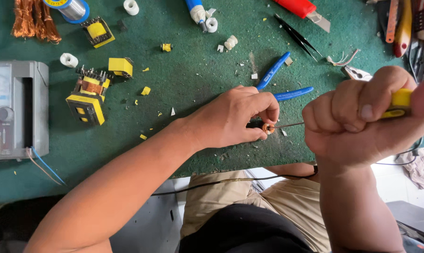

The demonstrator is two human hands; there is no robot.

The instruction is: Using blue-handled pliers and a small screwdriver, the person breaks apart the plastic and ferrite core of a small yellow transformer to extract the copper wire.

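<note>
The left hand [233, 117] pinched a small copper coil [268, 127] between its fingers [268, 112], low on the green bench [198, 70]. The right hand [362, 117], fisted around a yellow-handled tool [399, 100], lay to the coil's right; its thin shaft [287, 124] ran horizontally, tip touching the coil.

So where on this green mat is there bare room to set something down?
The widest bare patch of green mat lies between the yellow transformers and the left hand, with only small yellow scraps. Another strip runs along the near edge beside the grey meter. The far edge and right corner are crowded with tools, including blue-handled pliers.
</note>
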